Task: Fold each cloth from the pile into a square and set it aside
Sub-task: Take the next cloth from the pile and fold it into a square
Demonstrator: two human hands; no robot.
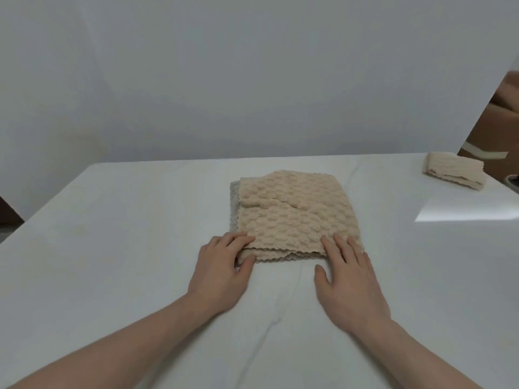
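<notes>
A beige textured cloth (pixel 295 217) lies on top of the pile in the middle of the white table (pixel 112 248), with a grey cloth (pixel 233 209) showing along its left edge underneath. My left hand (pixel 222 270) is at the pile's near left corner, fingers over the beige cloth's edge and thumb below it, pinching that corner. My right hand (pixel 348 276) rests flat on the near right corner, fingers straight. A folded beige cloth (pixel 453 174) sits apart at the table's far right.
A pale wall stands behind the table. Brown cardboard boxes (pixel 494 130) stand beyond the table's far right edge. A bright patch of light (pixel 471 203) falls on the right side of the tabletop.
</notes>
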